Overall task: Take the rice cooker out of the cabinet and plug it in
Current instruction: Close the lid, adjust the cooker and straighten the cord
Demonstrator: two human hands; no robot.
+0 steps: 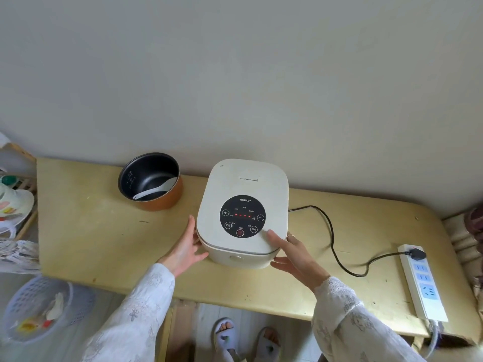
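Observation:
A white rice cooker [244,184] stands with its lid down on the yellow wooden table [86,236], against the wall. Red lights glow on its round black panel [242,217]. Its black cord [333,246] runs right to a black plug [415,254] seated in the far end of a white power strip [422,283]. My left hand [184,248] lies flat against the cooker's left front side, fingers apart. My right hand [292,254] touches the front right corner, thumb resting on the lid edge. Neither hand is closed around it.
The cooker's inner pot [150,180], orange outside and black inside, sits to the left with a white rice paddle in it. A lilac plastic basket [39,307] stands on the floor at the lower left. My slippered feet [245,338] show below the table edge.

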